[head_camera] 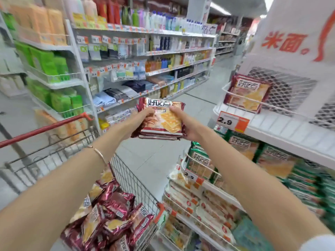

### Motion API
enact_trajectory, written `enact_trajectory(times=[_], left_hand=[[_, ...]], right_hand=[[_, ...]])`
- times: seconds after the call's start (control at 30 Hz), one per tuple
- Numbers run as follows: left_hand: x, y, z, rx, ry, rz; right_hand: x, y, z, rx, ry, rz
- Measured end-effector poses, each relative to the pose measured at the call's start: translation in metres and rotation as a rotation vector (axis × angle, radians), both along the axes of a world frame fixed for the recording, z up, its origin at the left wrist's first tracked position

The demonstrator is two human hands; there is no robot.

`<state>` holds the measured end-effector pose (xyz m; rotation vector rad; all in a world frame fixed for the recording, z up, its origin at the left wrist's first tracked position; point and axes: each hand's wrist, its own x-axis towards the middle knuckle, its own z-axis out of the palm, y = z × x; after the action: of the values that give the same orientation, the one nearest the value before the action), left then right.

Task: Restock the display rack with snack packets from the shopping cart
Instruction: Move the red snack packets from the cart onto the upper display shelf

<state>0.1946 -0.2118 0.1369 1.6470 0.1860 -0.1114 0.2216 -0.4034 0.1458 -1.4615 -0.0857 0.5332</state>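
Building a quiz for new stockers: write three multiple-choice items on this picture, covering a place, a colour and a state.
1. Where do the loose dark red packets lie? A) in the cart B) on the floor C) on the top shelf
2. What colour is the cart handle? A) blue B) red C) green
3. How is the stack of packets held? A) left hand alone B) lying on a shelf C) between both hands

1 A: they are heaped inside its wire walls.
2 B: the bar is red.
3 C: the left hand and right hand grip its two sides.
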Motion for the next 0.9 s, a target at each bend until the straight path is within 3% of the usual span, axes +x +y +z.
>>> enact_trajectory(times=[0.27,0.4,0.53,0.7,0.77,0.83,0.9], left_hand=[[0.082,-0.172,0.127,-0.071,-0.256,-0.267],[0.127,-0.247,0.157,0.016,-0.362,-0.386],[0.194,-0.269,0.134,0.332,-0.387,-0.336],[0.214,-0.275,0.095,1.026,-0.320,-0.451],[0.218,-0.276,0.089,1.023,-0.414,-0.460],[0.217,-0.277,0.090,0.889,-0.457,-0.548],[0.213,-0.275,0.093,0.942,-0.458,-0.622]], right_hand=[[0.017,-0.176,0.121,0.032,-0.364,-0.207],[0.047,-0.255,0.147,0.063,-0.431,-0.288],[0.086,-0.307,0.134,-0.102,-0.350,-0.280],[0.124,-0.332,0.078,-0.455,-0.191,-0.099],[0.134,-0.334,0.070,-0.418,-0.109,-0.079],[0.138,-0.328,0.068,-0.352,-0.074,-0.078],[0.143,-0.318,0.065,-0.293,-0.068,-0.092]])
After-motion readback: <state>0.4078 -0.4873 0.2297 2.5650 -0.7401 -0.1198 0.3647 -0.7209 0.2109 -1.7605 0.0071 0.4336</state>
